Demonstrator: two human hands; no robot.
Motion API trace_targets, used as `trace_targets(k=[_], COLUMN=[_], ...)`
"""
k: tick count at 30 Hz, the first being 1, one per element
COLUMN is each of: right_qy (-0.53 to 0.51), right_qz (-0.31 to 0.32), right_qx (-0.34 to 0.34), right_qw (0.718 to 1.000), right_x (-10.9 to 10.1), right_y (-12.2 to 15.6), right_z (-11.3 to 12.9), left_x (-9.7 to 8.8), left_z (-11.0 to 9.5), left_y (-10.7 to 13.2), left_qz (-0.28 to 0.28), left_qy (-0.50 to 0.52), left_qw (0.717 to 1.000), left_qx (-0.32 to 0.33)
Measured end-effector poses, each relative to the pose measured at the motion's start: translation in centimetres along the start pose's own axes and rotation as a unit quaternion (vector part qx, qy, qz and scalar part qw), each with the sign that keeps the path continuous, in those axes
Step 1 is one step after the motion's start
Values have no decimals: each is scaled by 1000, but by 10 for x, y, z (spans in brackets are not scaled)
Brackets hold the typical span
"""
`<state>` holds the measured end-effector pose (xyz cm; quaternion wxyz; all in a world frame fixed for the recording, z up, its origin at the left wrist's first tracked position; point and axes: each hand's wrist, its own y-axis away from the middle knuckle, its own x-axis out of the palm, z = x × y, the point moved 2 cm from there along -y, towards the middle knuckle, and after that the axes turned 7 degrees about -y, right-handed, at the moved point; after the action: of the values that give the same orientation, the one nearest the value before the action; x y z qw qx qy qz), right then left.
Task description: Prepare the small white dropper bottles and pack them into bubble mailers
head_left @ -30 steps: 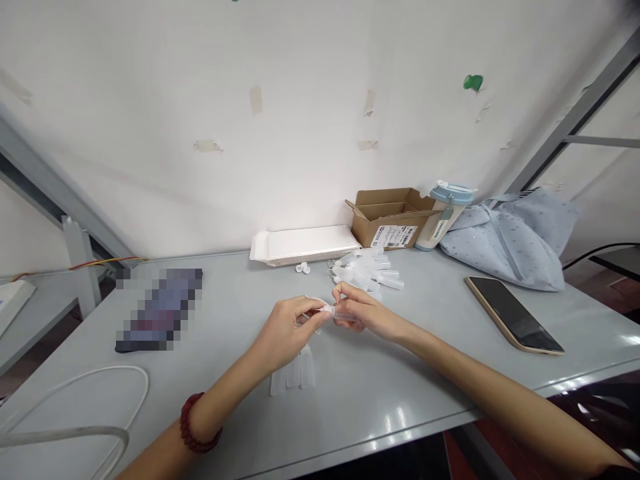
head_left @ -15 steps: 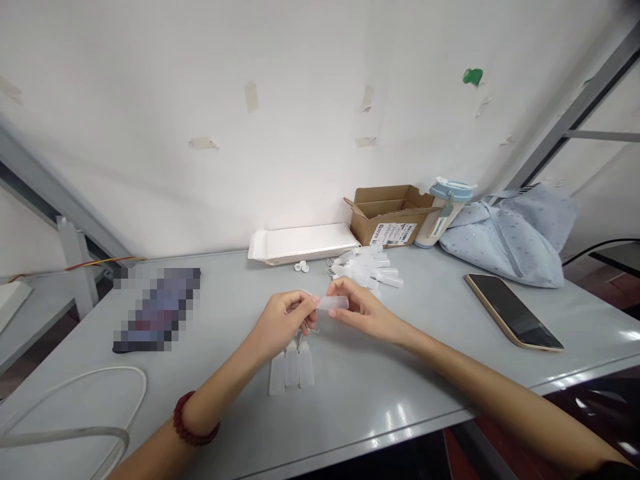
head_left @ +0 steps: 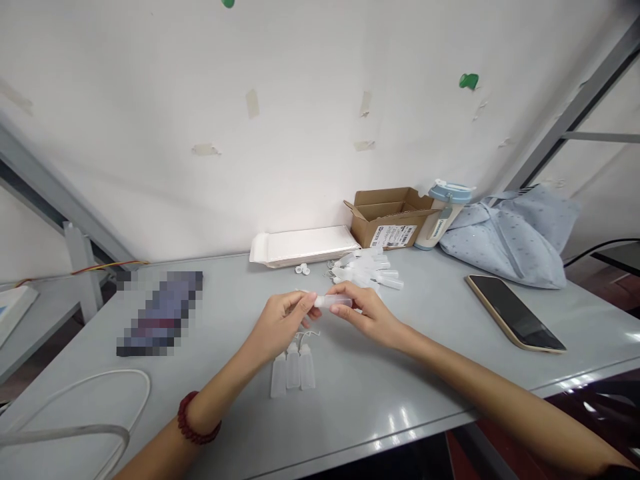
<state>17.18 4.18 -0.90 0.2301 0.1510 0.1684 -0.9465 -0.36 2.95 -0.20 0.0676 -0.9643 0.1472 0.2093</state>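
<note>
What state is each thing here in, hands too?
Held tube: sideways
Left hand: pinching its left end
Right hand: fingers around its other end
Three tubes: lying together
Tube pile: loosely heaped
Cardboard box: open-topped
Cup: lid on
Phone: screen dark
Bag: slumped

A slim, translucent plastic tube is held nearly level over the gray table, between its front and back edges, white end toward the left edge.

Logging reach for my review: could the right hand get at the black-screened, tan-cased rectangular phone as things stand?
Probably yes: nothing visible stands between the right hand and the phone, though that hand's grip is on a translucent white plastic tube.
</note>
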Motion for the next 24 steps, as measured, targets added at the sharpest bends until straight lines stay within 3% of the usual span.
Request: trace_targets(k=[3, 8, 15, 19, 24], right_qy=[22, -4, -64, -136, -224], right_qz=[14, 20, 20, 24, 24], right_qx=[3, 22, 39, 73, 133], right_qw=[1000, 1000, 997, 988, 965], right_x=[1, -1, -1, -1, 1], right_y=[1, 1, 1, 1, -1], right_z=[-2, -1, 4, 4, -4], left_x=[2, 4, 0, -1, 3], left_z=[2, 3, 4, 0, -5], left_y=[0, 2, 0, 2, 6], left_qz=[28, 19, 98, 67, -18], left_qy=[0, -18, 50, 22, -184], left_qw=[999, 1000, 993, 997, 980], left_qx=[-14, -15, -33, -14, 76])
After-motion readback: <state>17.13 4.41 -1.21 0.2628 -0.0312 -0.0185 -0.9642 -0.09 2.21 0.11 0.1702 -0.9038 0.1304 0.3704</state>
